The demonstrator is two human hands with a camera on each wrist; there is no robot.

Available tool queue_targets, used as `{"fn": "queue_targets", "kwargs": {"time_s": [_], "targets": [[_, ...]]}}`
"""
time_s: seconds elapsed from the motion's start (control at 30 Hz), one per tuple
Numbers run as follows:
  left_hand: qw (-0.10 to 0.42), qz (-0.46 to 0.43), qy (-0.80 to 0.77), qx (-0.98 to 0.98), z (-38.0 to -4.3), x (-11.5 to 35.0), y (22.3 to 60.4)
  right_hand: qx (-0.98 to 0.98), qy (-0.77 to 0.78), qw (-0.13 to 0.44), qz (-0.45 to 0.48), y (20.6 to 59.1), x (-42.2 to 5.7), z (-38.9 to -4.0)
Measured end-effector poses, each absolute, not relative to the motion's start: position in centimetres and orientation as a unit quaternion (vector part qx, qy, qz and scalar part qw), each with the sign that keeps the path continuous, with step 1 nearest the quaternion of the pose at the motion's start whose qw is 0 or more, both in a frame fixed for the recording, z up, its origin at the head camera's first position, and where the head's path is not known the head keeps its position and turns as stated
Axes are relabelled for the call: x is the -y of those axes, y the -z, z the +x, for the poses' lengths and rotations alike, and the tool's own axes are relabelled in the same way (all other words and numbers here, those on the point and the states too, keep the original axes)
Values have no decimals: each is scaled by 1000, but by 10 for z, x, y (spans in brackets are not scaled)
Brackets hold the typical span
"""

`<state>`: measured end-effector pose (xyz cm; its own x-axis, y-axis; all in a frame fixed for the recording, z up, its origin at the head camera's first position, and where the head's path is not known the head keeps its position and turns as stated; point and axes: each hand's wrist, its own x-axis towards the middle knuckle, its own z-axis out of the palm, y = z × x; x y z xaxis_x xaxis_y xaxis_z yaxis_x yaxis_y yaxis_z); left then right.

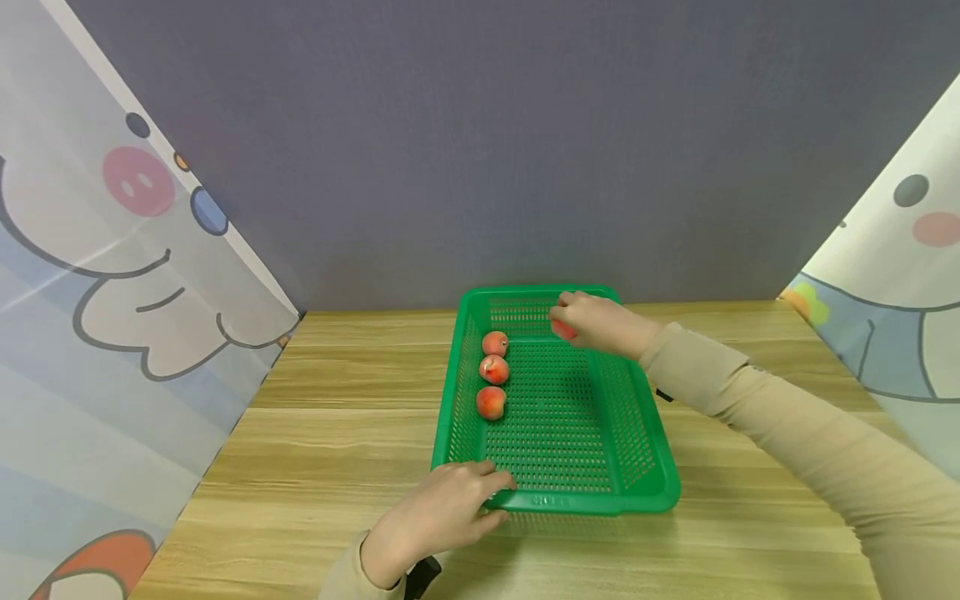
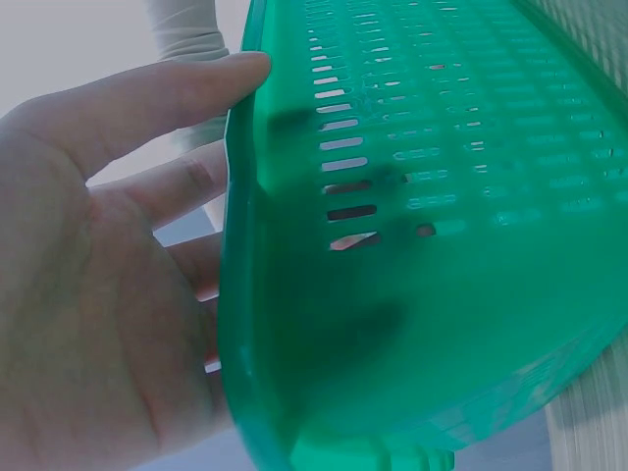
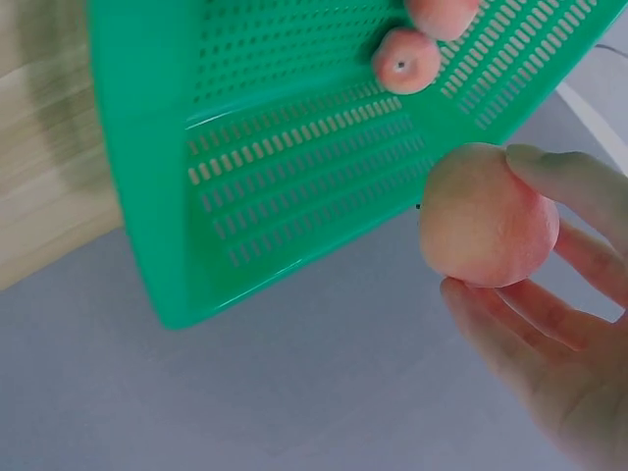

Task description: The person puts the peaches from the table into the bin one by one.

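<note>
A green plastic basket [image 1: 540, 502] with slotted walls stands on the wooden table. Along its left side, three peaches lie in a row: a far peach [image 1: 495, 343], a middle peach [image 1: 493, 369] and a near peach [image 1: 491, 403]. My right hand [image 1: 594, 320] holds another peach [image 3: 488, 216] between thumb and fingers, over the far part of the basket. At the near left corner, my left hand [image 1: 450, 502] grips the basket's rim, thumb on the outer side and fingers over the edge, as the left wrist view [image 2: 118, 265] shows from below.
The wooden table [image 1: 337, 417] reaches back to a grey upright panel [image 1: 525, 150]. Cartoon-printed sheets hang at both sides, a pig sheet [image 1: 75, 333] on the left and another printed sheet [image 1: 900, 333] on the right.
</note>
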<state>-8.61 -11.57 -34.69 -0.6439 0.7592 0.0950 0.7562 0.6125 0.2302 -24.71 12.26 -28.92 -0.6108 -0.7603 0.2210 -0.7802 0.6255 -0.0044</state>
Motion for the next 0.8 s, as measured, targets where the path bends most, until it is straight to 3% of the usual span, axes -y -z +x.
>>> {"fn": "queue_targets", "kwargs": {"time_s": [0.4, 0.8], "targets": [[-15, 431, -124, -894, -87, 117, 352, 884, -49, 84, 457, 294, -97, -235], [-4, 427, -120, -896, -86, 116, 348, 867, -54, 93, 487, 303, -74, -228]]}}
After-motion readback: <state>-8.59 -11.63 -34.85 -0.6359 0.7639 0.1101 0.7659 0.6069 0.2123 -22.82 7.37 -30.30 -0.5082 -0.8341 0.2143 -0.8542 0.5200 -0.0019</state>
